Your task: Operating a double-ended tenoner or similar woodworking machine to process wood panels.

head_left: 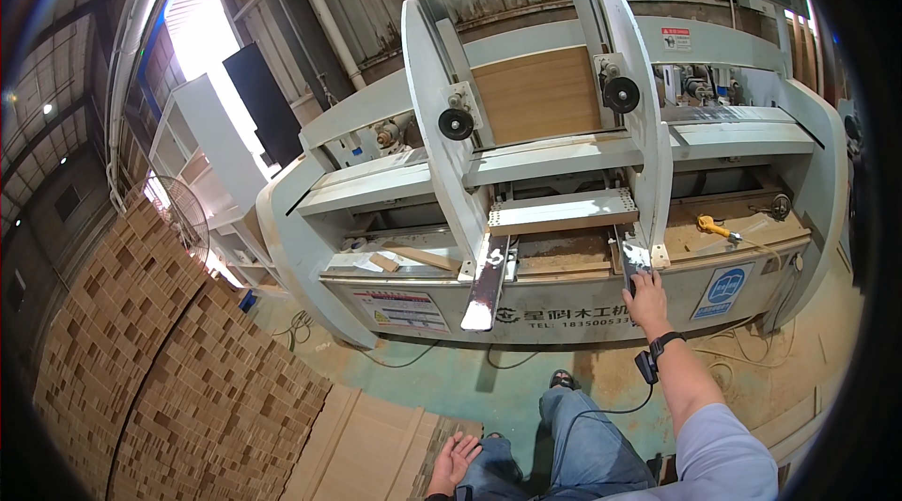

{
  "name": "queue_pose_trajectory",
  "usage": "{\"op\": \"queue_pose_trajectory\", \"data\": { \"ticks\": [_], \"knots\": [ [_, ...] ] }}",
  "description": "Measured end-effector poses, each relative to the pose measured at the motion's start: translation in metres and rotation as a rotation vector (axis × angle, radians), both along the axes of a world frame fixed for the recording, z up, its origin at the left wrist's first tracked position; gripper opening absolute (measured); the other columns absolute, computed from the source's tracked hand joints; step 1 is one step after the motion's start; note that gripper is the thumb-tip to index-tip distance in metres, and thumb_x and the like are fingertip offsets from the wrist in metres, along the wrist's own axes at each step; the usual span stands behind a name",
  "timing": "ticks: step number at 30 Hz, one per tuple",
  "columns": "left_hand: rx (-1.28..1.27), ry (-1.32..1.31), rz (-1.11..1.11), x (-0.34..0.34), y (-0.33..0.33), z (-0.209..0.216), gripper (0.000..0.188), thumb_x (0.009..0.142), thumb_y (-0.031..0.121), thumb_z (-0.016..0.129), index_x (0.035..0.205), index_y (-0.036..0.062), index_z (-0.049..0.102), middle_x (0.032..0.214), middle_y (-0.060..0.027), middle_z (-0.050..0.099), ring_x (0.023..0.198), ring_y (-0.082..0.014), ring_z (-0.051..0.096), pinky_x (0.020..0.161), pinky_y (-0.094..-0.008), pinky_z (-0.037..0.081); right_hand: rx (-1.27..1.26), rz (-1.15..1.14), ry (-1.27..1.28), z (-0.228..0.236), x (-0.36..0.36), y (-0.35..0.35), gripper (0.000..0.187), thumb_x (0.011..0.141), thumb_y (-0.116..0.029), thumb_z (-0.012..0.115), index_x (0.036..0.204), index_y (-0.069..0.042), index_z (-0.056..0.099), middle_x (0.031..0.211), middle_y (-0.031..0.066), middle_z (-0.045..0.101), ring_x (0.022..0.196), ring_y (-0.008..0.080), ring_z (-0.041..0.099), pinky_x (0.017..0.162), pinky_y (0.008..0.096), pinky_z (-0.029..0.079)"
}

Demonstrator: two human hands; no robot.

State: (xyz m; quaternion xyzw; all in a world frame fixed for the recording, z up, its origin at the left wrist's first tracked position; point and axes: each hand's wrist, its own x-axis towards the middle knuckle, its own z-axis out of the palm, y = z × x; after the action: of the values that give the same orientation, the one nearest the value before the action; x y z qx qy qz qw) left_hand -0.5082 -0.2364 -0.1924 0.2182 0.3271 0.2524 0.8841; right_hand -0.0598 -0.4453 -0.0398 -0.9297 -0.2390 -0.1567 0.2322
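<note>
My right hand lies over the near end of the right metal rail, its fingers stretched along it. My left hand is low beside my left leg, palm up with fingers apart, holding nothing. Parallel to the right rail, a left rail juts out from the large white woodworking machine. Behind the rails, a narrow board with a white top lies crosswise between two tall white uprights. A brown wooden panel shows farther back between the uprights, each of which carries a black knob.
A tall stack of brown boards fills the left side, with flat sheets on the floor beside it. A yellow air gun and wood scraps lie on the machine's ledge. Hoses trail over the floor. A fan stands behind the stack.
</note>
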Motion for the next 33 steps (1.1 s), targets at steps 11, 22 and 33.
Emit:
{"op": "queue_pose_trajectory", "data": {
  "ticks": [11,22,33],
  "knots": [
    [-0.016,-0.015,0.004,0.0002,-0.0003,0.0024,0.027,0.091,0.025,0.044,0.105,0.0024,0.048,0.107,-0.0207,0.053,0.11,-0.0351,0.047,0.097,-0.052,0.036,0.0,0.009,0.02,0.0008,-0.0008,-0.0011,0.041,0.077,-0.029,0.059,0.111,-0.006,0.054,0.124,0.0093,0.046,0.121,0.0341,0.034,0.092,0.0433,0.038],
    [-0.008,-0.035,-0.005,-0.0008,0.0004,-0.0003,0.028,0.092,0.026,0.043,0.107,0.003,0.047,0.107,-0.02,0.054,0.111,-0.0344,0.047,0.097,-0.0521,0.036,-0.01,0.005,0.007,-0.0001,0.0,-0.0013,0.041,0.078,-0.03,0.059,0.111,-0.006,0.054,0.125,0.0089,0.046,0.121,0.0337,0.034,0.092,0.0419,0.038],
    [-0.004,-0.003,0.007,0.0002,-0.0009,0.0021,0.029,0.092,0.027,0.041,0.109,0.0032,0.046,0.108,-0.0196,0.053,0.11,-0.0346,0.048,0.097,-0.0522,0.036,0.021,0.004,-0.007,0.0037,-0.0034,-0.0005,0.04,0.075,-0.026,0.061,0.108,-0.005,0.054,0.122,0.0108,0.048,0.118,0.0352,0.037,0.093,0.0412,0.038]
  ]
}}
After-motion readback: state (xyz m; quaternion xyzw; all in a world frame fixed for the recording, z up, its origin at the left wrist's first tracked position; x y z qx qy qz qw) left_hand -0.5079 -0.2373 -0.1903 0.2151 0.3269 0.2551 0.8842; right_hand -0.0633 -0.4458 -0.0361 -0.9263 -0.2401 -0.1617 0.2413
